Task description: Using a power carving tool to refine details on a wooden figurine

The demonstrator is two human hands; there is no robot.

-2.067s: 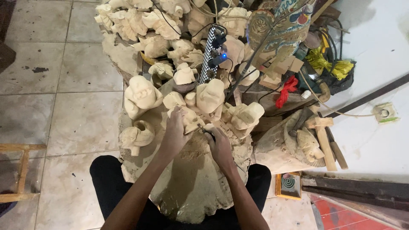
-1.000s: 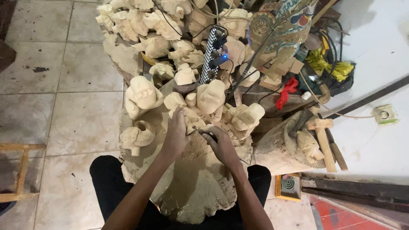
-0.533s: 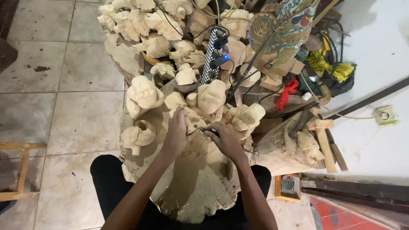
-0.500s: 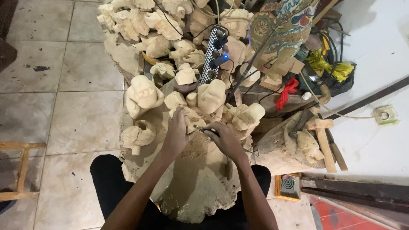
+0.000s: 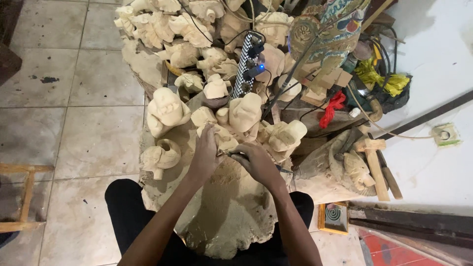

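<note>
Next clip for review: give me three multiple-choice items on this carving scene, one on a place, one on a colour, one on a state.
1. Where does the power strip lie?
A. Among the pale carvings beyond the hands
B. On the tiled floor at the left
C. Across the person's lap

2. What colour is the light on the power strip?
A. Green
B. Blue
C. Orange

3. What is the right hand doing?
A. Resting open on the floor
B. Lifting the wooden mallet
C. Gripping a thin carving tool

Answers: 1 A, the strip sits up among the carved figures. 2 B, a blue dot glows on it. 3 C, its fingers close round the tool, whose tip points toward the small carving that the left hand steadies.
</note>
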